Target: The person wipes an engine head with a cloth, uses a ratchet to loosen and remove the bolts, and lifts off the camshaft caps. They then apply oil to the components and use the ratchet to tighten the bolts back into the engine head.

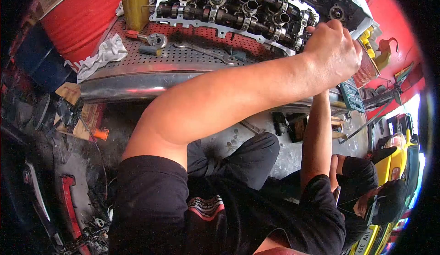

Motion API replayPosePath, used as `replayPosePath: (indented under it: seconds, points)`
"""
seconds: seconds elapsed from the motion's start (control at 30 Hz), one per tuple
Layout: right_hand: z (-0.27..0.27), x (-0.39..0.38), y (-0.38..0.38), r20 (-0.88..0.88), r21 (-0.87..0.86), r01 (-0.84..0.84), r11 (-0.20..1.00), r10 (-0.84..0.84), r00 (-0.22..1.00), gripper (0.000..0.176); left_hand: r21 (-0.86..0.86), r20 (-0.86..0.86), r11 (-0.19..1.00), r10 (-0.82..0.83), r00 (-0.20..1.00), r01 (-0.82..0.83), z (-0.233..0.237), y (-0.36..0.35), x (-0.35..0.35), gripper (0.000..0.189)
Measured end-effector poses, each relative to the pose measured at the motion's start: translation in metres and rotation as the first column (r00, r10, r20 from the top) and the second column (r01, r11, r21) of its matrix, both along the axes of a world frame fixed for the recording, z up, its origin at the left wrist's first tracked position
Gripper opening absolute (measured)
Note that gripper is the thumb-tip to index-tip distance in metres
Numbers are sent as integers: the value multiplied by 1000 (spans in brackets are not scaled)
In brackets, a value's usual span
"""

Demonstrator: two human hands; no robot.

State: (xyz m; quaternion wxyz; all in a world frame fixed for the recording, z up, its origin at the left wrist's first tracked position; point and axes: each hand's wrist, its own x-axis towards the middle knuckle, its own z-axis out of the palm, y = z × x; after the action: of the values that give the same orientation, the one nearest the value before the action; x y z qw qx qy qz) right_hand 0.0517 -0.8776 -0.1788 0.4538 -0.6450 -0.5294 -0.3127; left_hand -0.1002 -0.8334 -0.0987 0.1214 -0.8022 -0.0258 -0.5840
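My left hand (pixel 333 52) is at the right end of the cylinder head (pixel 229 9), its fingers curled round something I cannot make out. My right forearm (pixel 317 135) rises from below and passes behind my left wrist; my right hand is hidden there. The cylinder head, with camshafts and several round tubes, lies on a perforated metal bench top (pixel 169 55). In front of it are a ratchet with a red handle (pixel 132 34), a socket (pixel 147 50) and a wrench (pixel 206 53).
A yellow oil bottle (pixel 135 5) stands at the back left, near a white rag (pixel 106 55). A dark engine part (pixel 337 12) lies behind my left hand. A teal tray (pixel 351 96) is at the bench's right edge. Another person (pixel 362 177) in black sits at the lower right.
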Motion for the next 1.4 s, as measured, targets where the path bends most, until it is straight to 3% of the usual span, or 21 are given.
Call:
replayPosePath:
  seconds: [0.03,0.13,0.23,0.33,0.37,0.47,0.6,0.8,0.9,1.0,1.1,1.2,1.23,1.33,1.4]
  points:
    - [0,-1,-1,1,-2,5,1000,-5,1000,38,-51,-183,999,-9,983,0,3,-3,0,19]
    - [-1,-2,-4,5,-6,10,1000,-10,1000,38,-31,-357,993,-116,927,112,8,5,-3,20]
    - [-2,-4,-8,8,-5,16,1000,-16,1000,39,220,-206,963,-112,972,158,3,16,-2,18]
    - [-4,-6,-10,4,-10,20,1000,-20,1000,39,58,-57,994,-91,994,94,-4,9,-4,16]
    - [-4,-6,-11,1,-9,20,1000,-20,1000,39,-43,-81,999,2,997,-5,-2,1,-4,14]
    - [-4,-6,-12,0,-8,25,1000,-25,1000,40,-157,-371,963,-264,890,220,5,6,-1,15]
    - [-4,-7,-10,-5,-8,26,1000,-26,1000,40,98,-144,992,-68,987,83,-1,8,0,14]
    - [-4,-8,-11,-9,-6,33,999,-33,999,41,-129,-99,991,-54,994,41,-1,-5,-2,18]
    - [-3,-8,-10,-10,-6,31,1000,-31,999,42,-112,-409,987,-148,900,111,8,3,-9,22]
    - [-1,-9,-8,-4,-4,30,1000,-30,1000,42,79,-353,995,-32,935,64,6,4,-9,25]
    - [-1,-10,-8,-5,-5,27,1000,-27,1000,42,108,-244,979,-141,960,171,1,11,-8,25]
    - [-3,-11,-10,-12,-7,31,999,-31,999,43,19,-99,1000,-20,995,22,-3,4,-4,23]
    - [-2,-11,-9,-5,-2,25,1000,-25,1000,43,-13,-256,1000,17,966,-21,1,2,1,24]
    - [-1,-11,-8,-1,-6,29,1000,-29,1000,43,54,-377,995,-61,924,88,6,11,-7,24]
    - [-1,-11,-7,1,-6,29,1000,-29,1000,44,218,-319,970,-31,947,105,7,18,-6,23]
